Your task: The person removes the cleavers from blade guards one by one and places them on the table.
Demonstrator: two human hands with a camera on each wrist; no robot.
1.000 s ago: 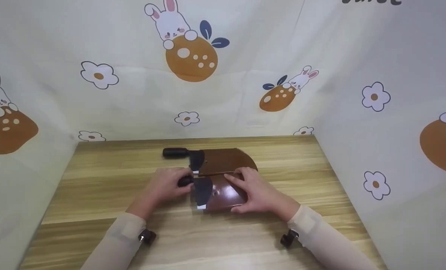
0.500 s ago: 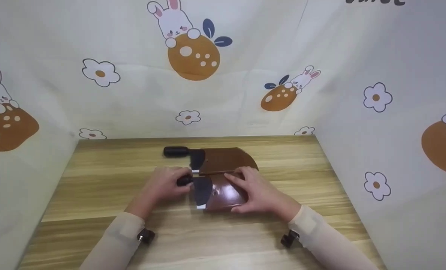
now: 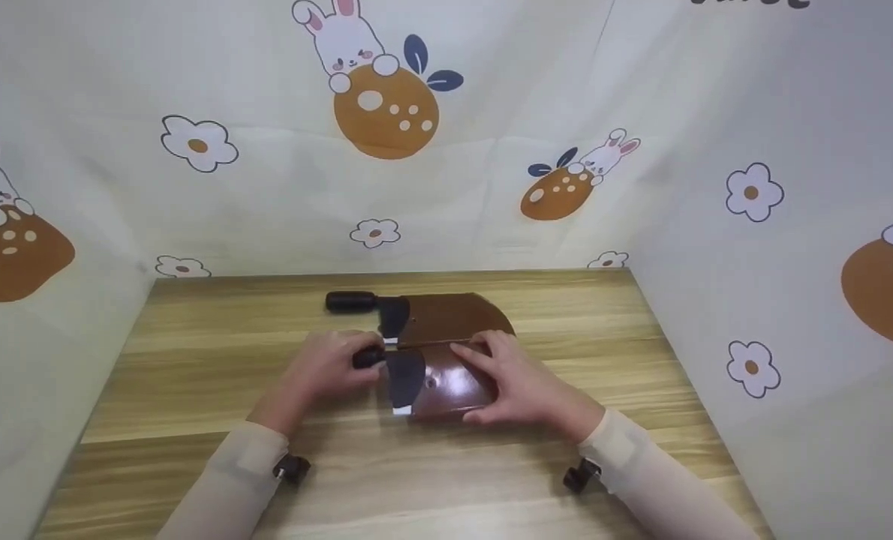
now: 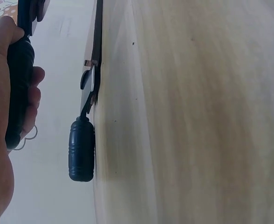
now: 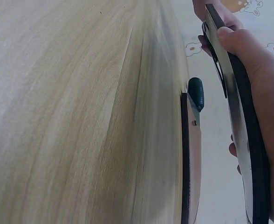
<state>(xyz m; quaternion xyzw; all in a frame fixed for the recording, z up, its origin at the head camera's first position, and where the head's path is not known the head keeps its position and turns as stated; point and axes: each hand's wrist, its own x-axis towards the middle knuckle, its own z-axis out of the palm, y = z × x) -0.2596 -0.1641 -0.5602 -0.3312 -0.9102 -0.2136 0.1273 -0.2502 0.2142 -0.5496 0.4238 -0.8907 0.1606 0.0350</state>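
A cleaver in a shiny brown leather sheath (image 3: 446,379) is held level by both hands. My left hand (image 3: 330,360) grips its black handle (image 4: 19,88), fingers wrapped round it in the left wrist view. From the other side my right hand (image 3: 518,379) grips the sheath by its edges, thumb on the near one. A thin bright strip of blade shows at the sheath's mouth; the rest is covered. Both wrist views show this cleaver raised off the tabletop. Beyond it, a second sheathed cleaver (image 3: 454,315) lies on the table, its black handle (image 4: 81,151) pointing left.
The wood-grain table (image 3: 214,465) ends against pale cloth walls (image 3: 266,195) printed with rabbits, oranges and flowers, at the back and both sides. A small black wrist camera (image 3: 293,470) is strapped to the left sleeve, another camera (image 3: 581,476) to the right sleeve.
Hardly anything moves. Both hands keep the same hold on the sheathed cleaver, and the whole view shifts slightly.
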